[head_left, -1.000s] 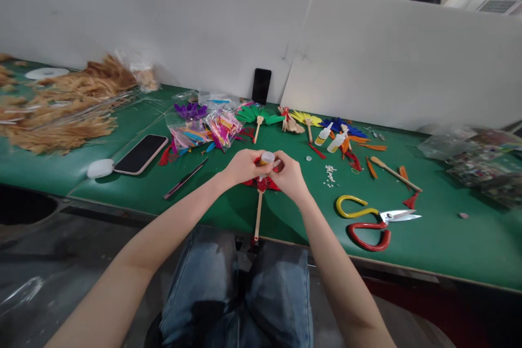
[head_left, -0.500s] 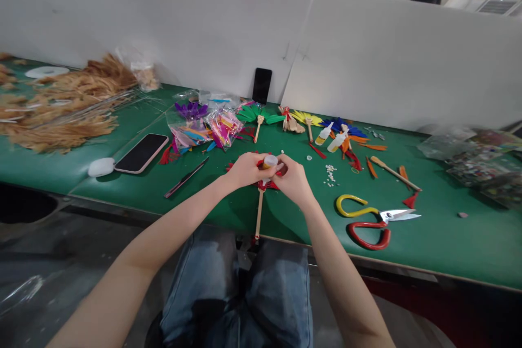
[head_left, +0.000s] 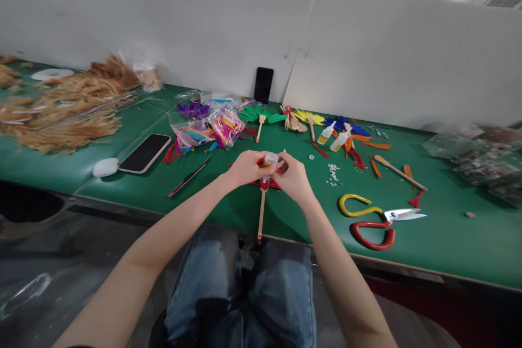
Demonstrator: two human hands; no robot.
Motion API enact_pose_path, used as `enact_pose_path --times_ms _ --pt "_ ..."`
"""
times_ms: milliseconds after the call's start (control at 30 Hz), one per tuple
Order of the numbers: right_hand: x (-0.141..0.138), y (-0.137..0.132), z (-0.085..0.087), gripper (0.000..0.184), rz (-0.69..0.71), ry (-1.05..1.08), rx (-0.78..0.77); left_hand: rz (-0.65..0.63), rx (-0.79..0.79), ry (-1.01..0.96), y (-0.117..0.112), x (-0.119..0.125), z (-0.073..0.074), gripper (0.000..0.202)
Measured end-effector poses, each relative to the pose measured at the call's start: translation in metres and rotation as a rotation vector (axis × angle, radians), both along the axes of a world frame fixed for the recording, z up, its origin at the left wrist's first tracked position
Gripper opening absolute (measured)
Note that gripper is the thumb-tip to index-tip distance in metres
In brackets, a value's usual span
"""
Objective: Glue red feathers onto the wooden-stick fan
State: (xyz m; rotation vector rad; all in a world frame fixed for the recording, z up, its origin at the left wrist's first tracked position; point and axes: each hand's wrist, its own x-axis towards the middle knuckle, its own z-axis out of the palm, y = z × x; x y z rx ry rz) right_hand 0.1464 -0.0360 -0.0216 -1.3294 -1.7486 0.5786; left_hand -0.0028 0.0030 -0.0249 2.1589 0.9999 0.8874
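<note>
My left hand [head_left: 246, 167] is closed around a small glue bottle [head_left: 271, 159], its pale round base turned up and its tip pointing down. Beneath both hands lies a red feather fan [head_left: 261, 213], its wooden handle reaching toward the table's front edge. Close beside the bottle, my right hand [head_left: 294, 175] is closed with fingers bent together over the red feathers. What sits between its fingertips is hidden. Two more glue bottles [head_left: 327, 133] rest behind on the right, near a scatter of small white beads [head_left: 333, 173].
Scissors [head_left: 381, 220] with yellow and red handles lie at right. Tweezers [head_left: 189, 176] and a phone [head_left: 145, 153] are at left. Green [head_left: 261, 115], yellow and blue feather fans line the back, beside bagged feathers [head_left: 225, 125]. Dried grass [head_left: 77, 103] covers the far left.
The whole view has shifted slightly, with the table things appearing a little farther right. Both hands keep nearly the same pose over the red fan.
</note>
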Motion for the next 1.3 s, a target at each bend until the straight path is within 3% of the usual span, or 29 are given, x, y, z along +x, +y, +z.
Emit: enact_pose_path --times_ms 267,400,467,633,767,867,1000,1200,1300 --pt "-0.006 0.0 -0.001 0.009 -0.003 -0.003 -0.005 0.033 0.043 0.036 -0.004 -0.006 0.0 0.028" --pt "0.004 -0.006 0.001 0.008 -0.034 0.039 0.035 -0.017 0.056 0.032 -0.005 0.002 0.004 0.027" --pt "0.01 -0.008 0.003 0.01 -0.061 0.098 0.076 -0.056 0.051 -0.013 -0.005 0.005 0.011 0.038" --pt "0.032 -0.006 0.016 0.027 -0.223 0.501 0.198 0.002 0.062 -0.365 0.004 -0.007 0.031 0.039" --pt "0.057 0.003 0.026 0.024 -0.204 0.923 0.209 0.033 -0.08 -0.65 0.015 -0.031 0.037 0.032" --pt "0.075 0.01 0.022 0.017 -0.151 1.158 0.122 0.074 -0.162 -0.753 0.014 -0.048 0.035 0.028" --pt "0.085 0.019 0.005 0.012 -0.143 1.426 -0.087 0.102 -0.289 -0.766 0.003 -0.062 0.029 0.035" --pt "0.084 0.022 -0.014 0.004 -0.226 1.62 -0.309 0.185 -0.31 -0.629 -0.012 -0.078 0.017 0.052" --pt "0.09 0.023 -0.018 0.005 -0.205 1.643 -0.378 0.189 -0.283 -0.553 -0.02 -0.086 0.016 0.043"
